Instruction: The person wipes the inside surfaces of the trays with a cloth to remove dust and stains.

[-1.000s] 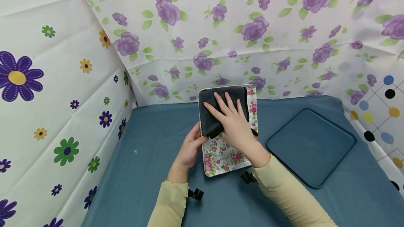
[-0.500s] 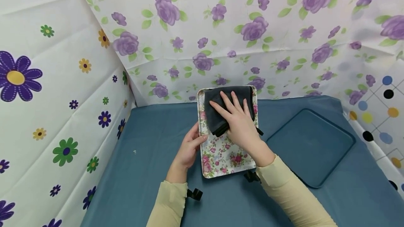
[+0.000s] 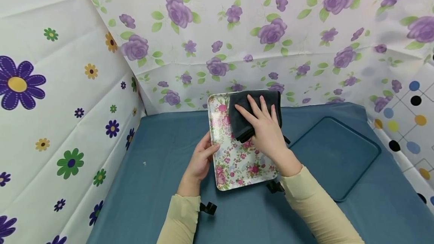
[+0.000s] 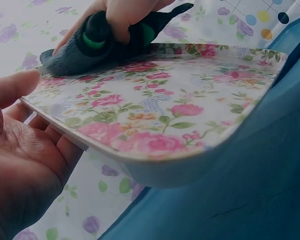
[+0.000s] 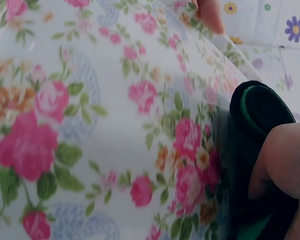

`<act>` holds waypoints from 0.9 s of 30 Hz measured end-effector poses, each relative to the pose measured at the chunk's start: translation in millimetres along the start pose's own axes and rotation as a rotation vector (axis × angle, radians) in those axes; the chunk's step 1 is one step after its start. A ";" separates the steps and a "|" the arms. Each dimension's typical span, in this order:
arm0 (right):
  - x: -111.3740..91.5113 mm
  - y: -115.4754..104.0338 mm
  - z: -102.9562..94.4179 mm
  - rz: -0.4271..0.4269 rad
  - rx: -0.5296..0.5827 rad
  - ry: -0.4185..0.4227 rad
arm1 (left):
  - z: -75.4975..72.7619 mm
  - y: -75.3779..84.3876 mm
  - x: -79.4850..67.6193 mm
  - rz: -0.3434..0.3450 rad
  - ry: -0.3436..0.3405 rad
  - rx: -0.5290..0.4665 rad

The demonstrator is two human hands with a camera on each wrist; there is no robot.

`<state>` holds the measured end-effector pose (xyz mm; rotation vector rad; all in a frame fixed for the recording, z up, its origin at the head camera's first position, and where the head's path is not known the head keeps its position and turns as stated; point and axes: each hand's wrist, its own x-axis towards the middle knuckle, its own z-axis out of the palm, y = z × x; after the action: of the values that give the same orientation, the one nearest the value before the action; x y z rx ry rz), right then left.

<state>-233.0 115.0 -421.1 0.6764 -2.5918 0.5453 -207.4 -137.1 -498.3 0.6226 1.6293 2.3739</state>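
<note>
My left hand (image 3: 200, 161) grips the left edge of a white rectangular tray (image 3: 230, 166) printed with pink roses. Its thumb lies on the rim and the fingers are underneath, as the left wrist view shows. With fingers spread, my right hand (image 3: 268, 134) presses a folded dark grey cloth (image 3: 238, 123) onto the tray's upper right part. The thumb tucks against the cloth's folded edge (image 5: 262, 112), where green shows inside the black border. The cloth overlaps the tray's right rim. In the left wrist view, the tray (image 4: 165, 120) is tilted and held up off the table.
A dark blue square tray (image 3: 335, 153) lies on the blue-covered table (image 3: 162, 150) at the right, partly behind the right forearm. Flower-patterned sheets (image 3: 190, 59) hang at the back and left. A dotted sheet (image 3: 405, 123) borders the right side.
My right hand has slid the cloth rightward across the tray, from its upper left to its upper right edge, uncovering the left part. The left hand keeps its grip; the tray shifts slightly.
</note>
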 end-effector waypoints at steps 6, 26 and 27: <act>-3.2 4.7 -2.7 0.029 0.017 -0.008 | 1.2 -0.2 -0.2 0.006 -0.006 -0.015; -2.6 -2.8 -1.7 0.043 0.150 -0.005 | 3.2 -2.4 0.4 0.036 0.006 -0.012; -1.4 -3.5 -1.1 0.038 0.153 -0.006 | 2.9 -2.0 0.5 0.043 0.012 -0.012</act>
<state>-229.7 113.2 -419.9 0.6791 -2.5919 0.7615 -206.7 -133.7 -499.1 0.6487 1.6217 2.4197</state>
